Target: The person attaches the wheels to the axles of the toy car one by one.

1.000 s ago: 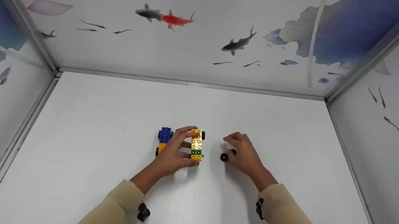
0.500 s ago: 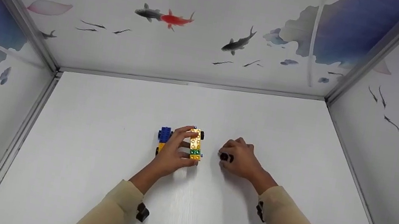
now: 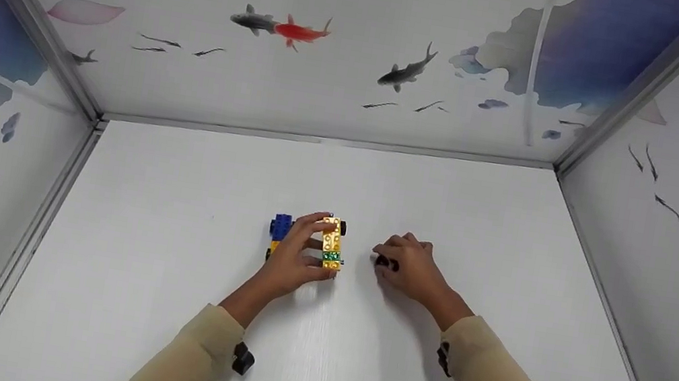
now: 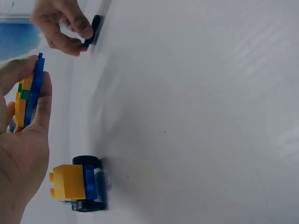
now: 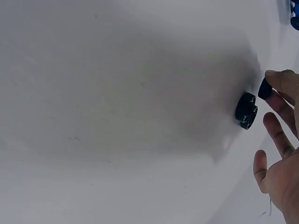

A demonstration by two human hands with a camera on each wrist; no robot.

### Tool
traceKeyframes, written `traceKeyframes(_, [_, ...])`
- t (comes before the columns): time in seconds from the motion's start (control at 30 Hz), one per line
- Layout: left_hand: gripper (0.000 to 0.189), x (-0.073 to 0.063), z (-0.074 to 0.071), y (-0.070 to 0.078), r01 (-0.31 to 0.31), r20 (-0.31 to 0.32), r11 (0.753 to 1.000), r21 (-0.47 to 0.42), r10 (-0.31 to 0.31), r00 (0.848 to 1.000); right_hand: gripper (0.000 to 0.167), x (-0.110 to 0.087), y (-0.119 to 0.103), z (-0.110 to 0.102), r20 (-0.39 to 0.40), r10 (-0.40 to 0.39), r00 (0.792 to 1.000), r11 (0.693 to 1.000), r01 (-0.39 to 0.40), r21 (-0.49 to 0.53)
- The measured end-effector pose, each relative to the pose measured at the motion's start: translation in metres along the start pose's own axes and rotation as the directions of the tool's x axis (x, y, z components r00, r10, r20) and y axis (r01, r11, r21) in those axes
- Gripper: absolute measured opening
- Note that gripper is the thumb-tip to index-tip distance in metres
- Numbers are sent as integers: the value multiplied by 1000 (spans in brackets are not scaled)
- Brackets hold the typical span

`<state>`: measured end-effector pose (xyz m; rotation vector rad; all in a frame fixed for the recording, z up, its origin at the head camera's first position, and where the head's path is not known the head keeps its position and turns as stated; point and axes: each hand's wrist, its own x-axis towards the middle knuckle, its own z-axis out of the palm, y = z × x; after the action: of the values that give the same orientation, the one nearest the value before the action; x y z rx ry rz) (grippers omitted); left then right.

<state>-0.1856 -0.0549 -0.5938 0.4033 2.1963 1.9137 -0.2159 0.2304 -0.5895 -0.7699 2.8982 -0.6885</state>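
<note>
Nearest the camera, two tan sleeves [image 3: 187,357] reach up from the bottom edge onto the white counter [image 3: 173,205]. At the middle of the frame the left hand [image 3: 290,264] is clenched round a strip of toy bricks [image 3: 331,244], yellow with a green one and blue beneath, thumb and fingers on its long sides and the strip tipped on edge. Just right of centre the right hand [image 3: 412,270] pinches a small black wheel part [image 5: 264,88] at its fingertips, and a second black wheel [image 5: 246,110] lies on the counter just beside those fingers. Left of the strip, partly behind the left hand, stands a small brick car [image 4: 78,183], blue and orange on black wheels. These look like light, stiff plastic pieces, smooth enough to slip; the wheel is probably best taken by its rim, the strip by its long sides. Beyond, the walls [image 3: 348,49] painted with fish close the upper frame.
</note>
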Motion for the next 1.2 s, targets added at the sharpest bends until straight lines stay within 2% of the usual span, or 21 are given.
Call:
traceKeyframes(0.17, [84,3,-1,-1,-3,-3,1000,-4,3,1000,37,2,-1,-4,-31,-71,997,994,73,76])
traceKeyframes(0.37, [83,4,-1,-2,12,-5,1000,-12,-12,1000,33,3,-8,-5,-37,-54,998,980,60,191])
traceKeyframes(0.5, [77,4,0,-2,14,-6,1000,-5,-14,1000,30,5,-15,-6,-24,-45,999,956,50,288])
traceKeyframes(0.73, [54,5,1,-1,2,-7,1000,-5,-2,1000,30,5,-23,-4,-38,-57,998,909,68,412])
traceKeyframes(0.87, [42,5,1,-1,12,-17,1000,-4,-12,1000,33,4,-28,-3,-45,-39,998,889,55,454])
traceKeyframes(1.1, [33,7,-1,-1,27,-29,1000,-4,-27,999,25,4,-37,-3,-23,-43,999,842,49,537])
traceKeyframes(1.2, [32,8,-1,-1,15,-32,1000,-11,-16,999,26,5,-38,-4,-17,-55,998,844,55,534])
